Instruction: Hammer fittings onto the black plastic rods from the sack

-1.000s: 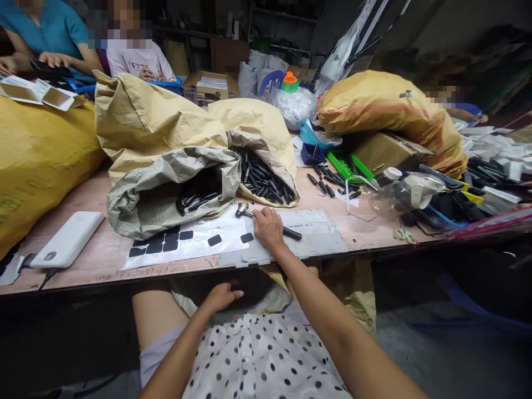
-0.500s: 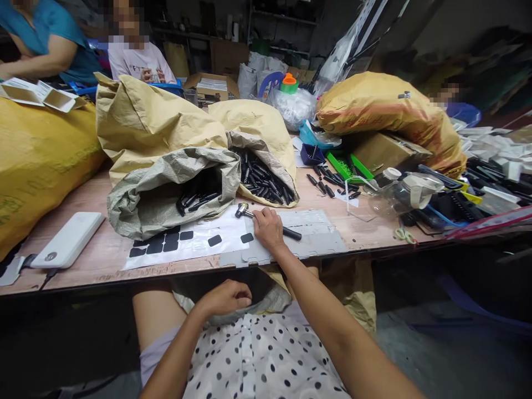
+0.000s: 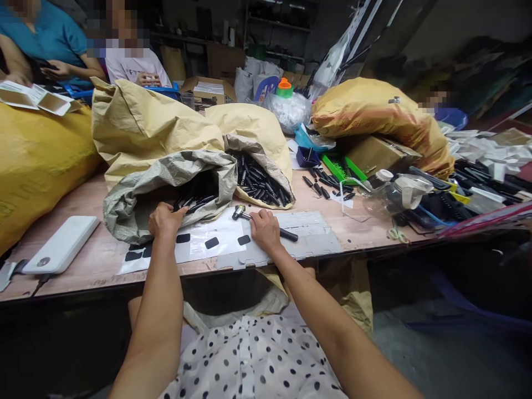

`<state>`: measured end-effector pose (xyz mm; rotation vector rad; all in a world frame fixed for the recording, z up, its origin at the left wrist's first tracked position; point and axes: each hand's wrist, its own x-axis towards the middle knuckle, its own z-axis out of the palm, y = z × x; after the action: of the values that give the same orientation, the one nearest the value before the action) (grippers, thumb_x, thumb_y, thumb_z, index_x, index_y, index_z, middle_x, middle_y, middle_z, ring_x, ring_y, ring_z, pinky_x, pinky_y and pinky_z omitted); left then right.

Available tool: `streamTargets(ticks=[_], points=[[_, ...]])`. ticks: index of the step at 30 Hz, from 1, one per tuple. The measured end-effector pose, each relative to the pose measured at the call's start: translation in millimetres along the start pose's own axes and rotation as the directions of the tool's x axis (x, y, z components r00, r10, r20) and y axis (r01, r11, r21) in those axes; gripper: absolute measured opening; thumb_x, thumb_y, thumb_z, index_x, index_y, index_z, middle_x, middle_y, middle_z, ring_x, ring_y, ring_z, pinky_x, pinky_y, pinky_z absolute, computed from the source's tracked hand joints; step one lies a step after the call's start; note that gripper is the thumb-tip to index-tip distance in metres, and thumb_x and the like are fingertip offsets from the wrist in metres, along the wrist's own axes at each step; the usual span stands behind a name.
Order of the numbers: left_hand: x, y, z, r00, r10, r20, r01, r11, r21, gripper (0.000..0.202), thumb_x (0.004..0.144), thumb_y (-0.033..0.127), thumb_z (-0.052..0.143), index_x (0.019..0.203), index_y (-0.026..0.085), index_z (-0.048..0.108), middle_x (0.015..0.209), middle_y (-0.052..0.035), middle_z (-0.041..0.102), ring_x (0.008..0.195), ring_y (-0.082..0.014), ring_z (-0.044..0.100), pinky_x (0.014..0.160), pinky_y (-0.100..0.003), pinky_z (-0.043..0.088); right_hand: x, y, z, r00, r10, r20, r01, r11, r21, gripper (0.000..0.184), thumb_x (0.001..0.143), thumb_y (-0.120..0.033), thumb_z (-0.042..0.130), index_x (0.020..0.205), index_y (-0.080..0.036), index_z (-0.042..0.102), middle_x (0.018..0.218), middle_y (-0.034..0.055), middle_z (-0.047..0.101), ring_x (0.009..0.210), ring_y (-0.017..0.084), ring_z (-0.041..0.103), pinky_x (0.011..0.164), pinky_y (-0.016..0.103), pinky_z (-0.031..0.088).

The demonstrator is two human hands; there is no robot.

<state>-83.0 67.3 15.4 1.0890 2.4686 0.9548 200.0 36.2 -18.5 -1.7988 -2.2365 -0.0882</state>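
My right hand (image 3: 265,229) is closed around the shaft of a small hammer (image 3: 288,235), which lies over a grey board (image 3: 310,230). The metal head points left and the black grip sticks out to the right. At the mouth of the left sack (image 3: 120,208) is my left hand (image 3: 165,219), its fingers curled and partly hidden by the opening. Just beyond its fingertips lie black tube-like parts (image 3: 203,200); whether it grips one cannot be made out. Below, a white sheet (image 3: 195,250) carries several black rounded patches (image 3: 211,243), some covered by my left forearm.
A second sack (image 3: 253,119) spills black parts at centre. To the left are a white power bank (image 3: 62,244) and a yellow sack (image 3: 37,166). On the right stand a green tray (image 3: 344,169), a clear jug (image 3: 386,199) and scissors (image 3: 398,235). Two people sit across the table.
My left hand has risen from my lap to the left sack's opening. My right hand stays on the hammer. The view has shifted slightly, and a co-worker's hands across the table have moved.
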Motion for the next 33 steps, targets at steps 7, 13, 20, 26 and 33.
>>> streamTargets(ticks=[7, 13, 20, 26, 33], points=[[-38, -11, -6.7, 0.962, 0.262, -0.078, -0.274, 0.918, -0.286, 0.016, 0.075, 0.037, 0.074, 0.079, 0.023, 0.069, 0.076, -0.002, 0.071, 0.075, -0.0224, 0.067, 0.077, -0.036, 0.056, 0, -1, -3, 1.0, 0.01, 0.024, -0.01, 1.0, 0.001, 0.027, 0.101, -0.025, 0.051, 0.119, -0.024, 0.071, 0.109, 0.0108, 0.063, 0.102, 0.026, 0.05, 0.081, 0.034, 0.038], [-80, -6, 18.6, 0.672, 0.678, 0.296, -0.55, 0.726, -0.413, 0.014, 0.074, 0.035, 0.076, 0.083, 0.024, 0.076, 0.086, -0.0025, 0.076, 0.081, -0.0214, 0.066, 0.076, -0.032, 0.054, 0, -2, -5, 0.999, 0.021, 0.03, -0.021, 1.0, -0.009, 0.026, 0.102, -0.024, 0.051, 0.117, -0.024, 0.071, 0.109, 0.0105, 0.063, 0.101, 0.026, 0.051, 0.081, 0.033, 0.038], [-72, -10, 34.2, 0.593, 0.696, 0.405, -0.613, 0.717, -0.333, 0.015, 0.076, 0.032, 0.075, 0.089, 0.025, 0.078, 0.092, -0.0042, 0.073, 0.093, -0.0252, 0.063, 0.087, -0.037, 0.051, 1, 0, -5, 0.999, 0.013, 0.04, -0.013, 1.0, 0.009, 0.028, 0.102, -0.023, 0.051, 0.12, -0.025, 0.071, 0.11, 0.0106, 0.063, 0.102, 0.026, 0.053, 0.083, 0.033, 0.041], [-73, -9, 34.0, 0.586, 0.684, 0.435, -0.596, 0.727, -0.339, 0.016, 0.076, 0.03, 0.075, 0.091, 0.024, 0.079, 0.092, -0.0039, 0.071, 0.092, -0.0248, 0.062, 0.087, -0.037, 0.051, 1, 2, -14, 1.0, 0.014, 0.024, -0.016, 0.996, 0.083, 0.03, 0.101, -0.021, 0.05, 0.12, -0.026, 0.073, 0.105, 0.0085, 0.065, 0.099, 0.024, 0.057, 0.084, 0.031, 0.046], [-75, -7, 32.8, 0.596, 0.671, 0.441, -0.567, 0.741, -0.361, 0.013, 0.075, 0.027, 0.075, 0.087, 0.023, 0.079, 0.088, -0.0029, 0.07, 0.092, -0.0245, 0.063, 0.086, -0.036, 0.05, -27, -16, -25, 0.998, -0.025, -0.058, 0.041, 0.954, 0.298, 0.036, 0.104, -0.022, 0.043, 0.126, -0.025, 0.071, 0.104, 0.0053, 0.067, 0.097, 0.019, 0.064, 0.08, 0.025, 0.05]])
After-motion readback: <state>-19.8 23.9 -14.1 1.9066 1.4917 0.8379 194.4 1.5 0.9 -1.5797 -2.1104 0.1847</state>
